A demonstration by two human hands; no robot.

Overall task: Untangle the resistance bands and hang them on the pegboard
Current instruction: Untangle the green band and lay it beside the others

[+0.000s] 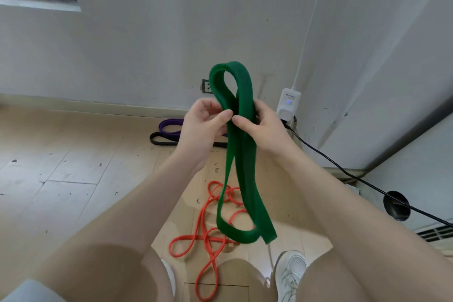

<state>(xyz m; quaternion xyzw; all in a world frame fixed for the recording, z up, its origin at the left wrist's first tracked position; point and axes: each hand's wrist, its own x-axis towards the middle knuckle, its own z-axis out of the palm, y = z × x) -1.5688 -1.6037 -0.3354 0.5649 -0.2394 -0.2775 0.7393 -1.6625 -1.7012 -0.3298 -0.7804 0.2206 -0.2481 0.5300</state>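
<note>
A wide green resistance band [241, 169] hangs doubled in front of me, with a loop standing above my hands and its lower loops dangling near the floor. My left hand [203, 127] pinches it from the left, and my right hand [263, 127] grips it from the right at the same height. On the floor below lies a thin orange band [208, 235], twisted into several loops. Farther off by the wall, a purple band [169, 126] and a black band [161, 141] lie overlapping, partly hidden by my left hand. No pegboard is in view.
A white wall runs across the back with an outlet [207, 86]. A white plug-in device [288, 105] sits at the corner, with a black cable [343, 171] trailing right along the floor. My knees and a white shoe [290, 274] fill the bottom edge.
</note>
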